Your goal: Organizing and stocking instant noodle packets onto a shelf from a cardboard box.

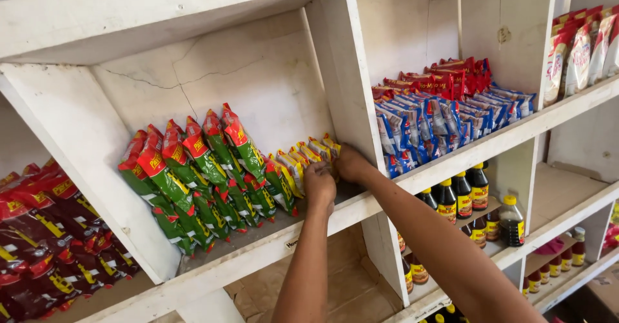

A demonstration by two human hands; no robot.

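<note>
Both hands reach into a white wooden shelf [258, 249]. The left hand [320, 184] and right hand [351, 164] are closed on small yellow packets [303, 158], keeping them upright beside green-and-red packets [193, 168] against the divider.

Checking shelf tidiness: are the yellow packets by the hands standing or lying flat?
Standing: the yellow packets stand on edge in a row, leaning slightly.
</note>
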